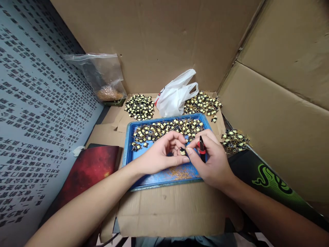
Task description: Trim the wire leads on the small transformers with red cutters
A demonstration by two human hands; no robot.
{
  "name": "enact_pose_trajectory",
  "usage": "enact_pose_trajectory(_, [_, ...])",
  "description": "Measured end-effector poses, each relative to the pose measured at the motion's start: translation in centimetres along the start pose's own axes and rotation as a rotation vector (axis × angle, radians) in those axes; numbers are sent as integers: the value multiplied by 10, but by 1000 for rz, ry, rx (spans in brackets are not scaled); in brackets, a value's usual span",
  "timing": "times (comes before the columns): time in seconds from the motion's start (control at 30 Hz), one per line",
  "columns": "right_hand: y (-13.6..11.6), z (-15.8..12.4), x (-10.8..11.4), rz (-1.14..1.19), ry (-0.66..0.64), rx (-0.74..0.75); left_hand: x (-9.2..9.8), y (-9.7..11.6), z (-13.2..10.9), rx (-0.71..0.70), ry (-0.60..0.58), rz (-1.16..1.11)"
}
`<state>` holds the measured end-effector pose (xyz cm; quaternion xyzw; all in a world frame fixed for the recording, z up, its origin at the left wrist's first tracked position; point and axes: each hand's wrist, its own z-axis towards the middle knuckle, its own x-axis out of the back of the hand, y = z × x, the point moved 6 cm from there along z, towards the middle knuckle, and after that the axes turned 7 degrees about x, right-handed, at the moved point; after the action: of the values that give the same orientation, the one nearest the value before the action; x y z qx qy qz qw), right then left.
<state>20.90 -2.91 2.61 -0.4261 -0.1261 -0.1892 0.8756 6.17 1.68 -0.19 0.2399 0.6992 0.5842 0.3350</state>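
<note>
Above the blue tray [126,161], my left hand [167,151] is closed, pinching a small transformer [182,151] with yellow tape and a black body. My right hand [210,156] is beside it, thumb and index fingertips at the transformer's right edge. Tucked in that hand is a small red-and-black cutting tool [202,149], its dark end pointing up; its lower part is hidden by the palm. Inside the tray, many similar transformers [164,128] with copper wire leads fill the far half. Clipped copper wire bits [181,172] lie on the tray's near part, under my hands.
Behind the tray stand a transformer pile [140,107], a white plastic bag [173,97] and another pile [204,103]. More transformers [235,140] lie right. A clear zip bag [102,75] holds copper bits at back left. Cardboard walls [164,41] enclose the back and right.
</note>
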Motion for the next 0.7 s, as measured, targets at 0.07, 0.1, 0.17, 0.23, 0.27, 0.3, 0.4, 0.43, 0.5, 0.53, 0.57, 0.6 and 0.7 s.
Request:
enact_pose_trajectory(0.07, [-2, 1, 0, -14, 2, 9, 1, 0, 0, -3, 11, 7])
enact_pose_trajectory(0.1, [-2, 2, 1, -19, 5, 10, 2, 1, 0, 0, 15, 8])
enact_pose_trajectory(0.17, [-1, 3, 2, -24, 9, 8, 2, 2, -1, 11, 28, 28])
enact_pose_trajectory(0.23, [0, 3, 4, -26, 1, -2, 5, 4, -1, 3, 74, 106])
enact_pose_trajectory(0.27, [1, 4, 4, -26, -7, -6, 6, 6, -1, -12, 105, 170])
enact_pose_trajectory(0.3, [2, 4, 4, -25, -20, -10, 7, 9, -1, -34, 134, 244])
enact_pose_trajectory(0.4, [5, 4, 3, 2, -74, -8, 7, 17, -2, -126, 171, 487])
enact_pose_trajectory(0.43, [6, 5, 2, 21, -95, -7, 6, 19, -3, -152, 165, 556])
enact_pose_trajectory(0.5, [8, 5, 0, 64, -129, -19, 3, 22, -4, -183, 140, 651])
enact_pose_trajectory(0.53, [10, 5, 0, 86, -143, -31, 2, 22, -5, -187, 125, 674])
enact_pose_trajectory(0.57, [11, 6, -1, 109, -152, -47, 1, 23, -5, -187, 111, 680])
enact_pose_trajectory(0.6, [12, 6, -1, 131, -160, -62, 0, 23, -6, -185, 98, 674])
enact_pose_trajectory(0.7, [14, 6, -2, 190, -179, -90, -1, 24, -6, -184, 65, 619])
